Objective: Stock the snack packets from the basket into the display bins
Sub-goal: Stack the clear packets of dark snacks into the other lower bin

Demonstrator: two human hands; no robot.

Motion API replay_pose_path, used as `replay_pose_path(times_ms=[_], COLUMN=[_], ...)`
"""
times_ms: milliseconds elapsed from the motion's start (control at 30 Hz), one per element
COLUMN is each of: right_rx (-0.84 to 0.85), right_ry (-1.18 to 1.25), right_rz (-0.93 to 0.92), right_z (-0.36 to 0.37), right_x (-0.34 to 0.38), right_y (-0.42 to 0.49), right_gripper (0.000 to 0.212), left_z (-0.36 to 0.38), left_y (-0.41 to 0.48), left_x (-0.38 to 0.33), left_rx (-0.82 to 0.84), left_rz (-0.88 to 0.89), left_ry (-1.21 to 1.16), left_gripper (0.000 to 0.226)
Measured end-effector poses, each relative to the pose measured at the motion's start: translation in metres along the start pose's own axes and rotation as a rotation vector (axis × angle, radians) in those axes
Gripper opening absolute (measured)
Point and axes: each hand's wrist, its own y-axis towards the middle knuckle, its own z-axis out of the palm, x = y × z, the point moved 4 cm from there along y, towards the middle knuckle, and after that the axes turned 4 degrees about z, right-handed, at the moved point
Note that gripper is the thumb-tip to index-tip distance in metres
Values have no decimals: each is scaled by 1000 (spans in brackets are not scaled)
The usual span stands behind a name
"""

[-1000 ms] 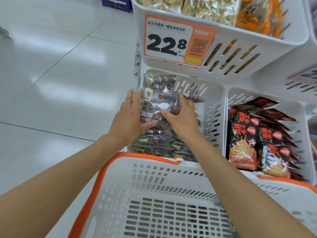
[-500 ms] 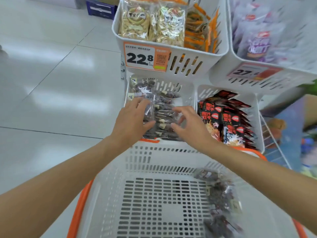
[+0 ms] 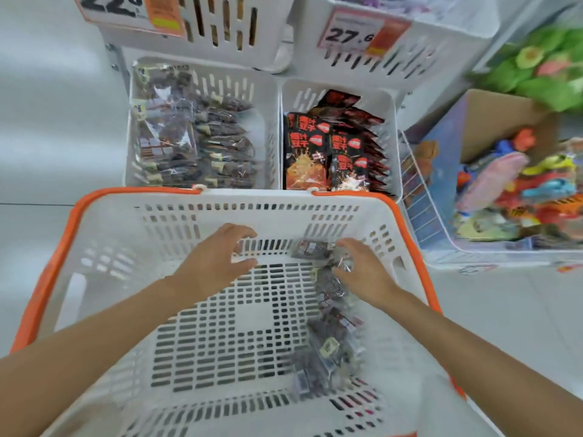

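Fingers (image 3: pixel 350 245) of the right hand (image 3: pixel 366 274) curve over the top of the dark snack packets (image 3: pixel 331 326) lying along the right side of the basket (image 3: pixel 252 197), though blur hides whether they pinch one. Beside it the left hand (image 3: pixel 214 263) hovers with fingers spread and loosely bent, holding nothing. Half a second ago both hands were on the packets stacked in the lower left bin (image 3: pixel 268 99).

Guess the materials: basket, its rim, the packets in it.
The basket looks like moulded white plastic, matt, with slotted walls and floor. Its rim is orange and smooth, probably plastic too. The packets look like clear glossy film: crinkles, glints, dark contents showing through.
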Motion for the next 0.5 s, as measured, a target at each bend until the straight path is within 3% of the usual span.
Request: replay_pose_path(times_ms=[100,200,333,500], right_rx=[-63,-194,-381,-297], right_ry=[-129,-262,-86,29], right_rz=[43,61,90,34], right_z=[26,39,48,35], right_x=[-9,-2,9,7], right_y=[26,36,38,42], right_gripper=[72,62,48,46], left_z=[10,19,29,35], left_y=[1,3,5,4], left_x=[18,23,16,7], left_rx=[-14,-11,-20,-19], left_rz=[-72,-95,-105,-122], left_ry=[-41,-90,-143,-208], left_gripper=[38,35,36,39])
